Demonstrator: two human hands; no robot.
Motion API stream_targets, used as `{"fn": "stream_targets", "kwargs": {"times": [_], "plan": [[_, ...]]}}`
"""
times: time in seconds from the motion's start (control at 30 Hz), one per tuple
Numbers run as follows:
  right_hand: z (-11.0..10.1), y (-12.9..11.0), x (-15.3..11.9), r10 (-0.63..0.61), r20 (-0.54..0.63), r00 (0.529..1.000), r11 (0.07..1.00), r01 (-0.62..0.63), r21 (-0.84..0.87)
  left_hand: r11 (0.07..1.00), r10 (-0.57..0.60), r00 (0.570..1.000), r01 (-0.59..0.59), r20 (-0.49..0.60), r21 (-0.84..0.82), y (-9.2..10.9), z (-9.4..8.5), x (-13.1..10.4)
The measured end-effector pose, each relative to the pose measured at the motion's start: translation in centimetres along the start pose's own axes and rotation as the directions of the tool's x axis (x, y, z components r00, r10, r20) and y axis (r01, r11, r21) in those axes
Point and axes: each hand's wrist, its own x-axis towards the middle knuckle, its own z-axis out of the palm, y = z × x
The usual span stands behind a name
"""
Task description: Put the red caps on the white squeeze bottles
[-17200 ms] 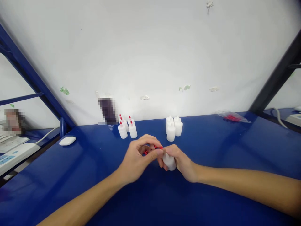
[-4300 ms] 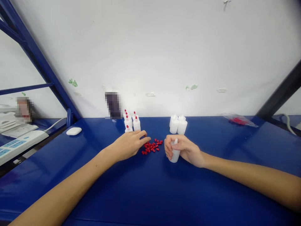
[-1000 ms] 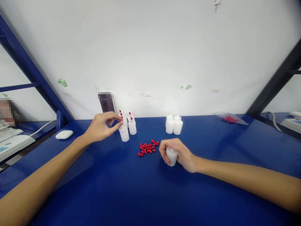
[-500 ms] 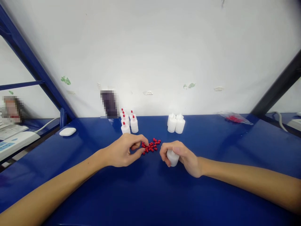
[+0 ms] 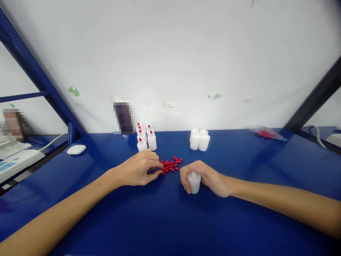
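At the left edge of a pile of small red caps [image 5: 170,166], my left hand [image 5: 144,167] pinches a red cap [image 5: 162,170] between thumb and forefinger; the fingertips partly cover it. My right hand [image 5: 204,174] is wrapped round a white plastic bottle [image 5: 194,183] just right of the pile. The fingers and thumb hide the top of this bottle, and its lower body shows below them. Behind my left hand stand several white bottles with red tips [image 5: 152,141]. Farther back on the right is a group of white bottles without red caps [image 5: 204,142].
The blue table [image 5: 170,220] ends at a white wall. A clear bag with red pieces [image 5: 267,134] lies at the back right. On the left are a white rounded object [image 5: 76,149] and a power strip [image 5: 18,161]. Blue frame posts [image 5: 39,71] flank the table.
My left thumb and forefinger have closed together at the pile's left edge. My right hand has shifted slightly left, and the bottle in it has come a little nearer and more upright.
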Motion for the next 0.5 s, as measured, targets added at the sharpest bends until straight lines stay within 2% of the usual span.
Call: {"fn": "stream_targets", "kwargs": {"times": [0.07,0.1,0.17,0.2,0.27,0.33,0.5], "plan": [[0.1,-0.1,0.1,0.047,-0.012,0.999,0.997,-0.046,0.064,0.966,-0.169,0.973,0.133,-0.156,-0.22,1.0,0.5,0.3],[0.2,-0.2,0.1,0.063,-0.023,0.998,0.994,-0.061,0.086,0.908,-0.284,0.935,0.191,-0.212,-0.374,1.9,0.8,0.6],[0.4,-0.3,0.1,0.081,-0.066,0.995,0.993,-0.075,0.087,0.708,-0.476,0.851,0.221,-0.222,-0.671,3.9,1.6,1.3],[0.6,-0.3,0.0,0.079,-0.09,0.993,0.995,-0.073,0.069,0.599,-0.512,0.838,0.189,-0.19,-0.778,4.9,2.0,1.6],[0.9,-0.2,-0.1,0.056,-0.119,0.991,0.998,-0.054,0.019,0.398,-0.513,0.852,0.131,-0.102,-0.908,6.6,3.0,2.2],[1.1,0.0,-0.2,0.018,-0.125,0.992,0.999,-0.022,-0.03,0.263,-0.498,0.866,0.114,-0.034,-0.958,7.5,3.8,2.6],[1.3,0.4,-0.2,0.03,-0.155,0.987,0.997,-0.041,-0.066,0.15,-0.487,0.873,0.092,0.008,-0.984,7.4,4.8,2.5]]}}
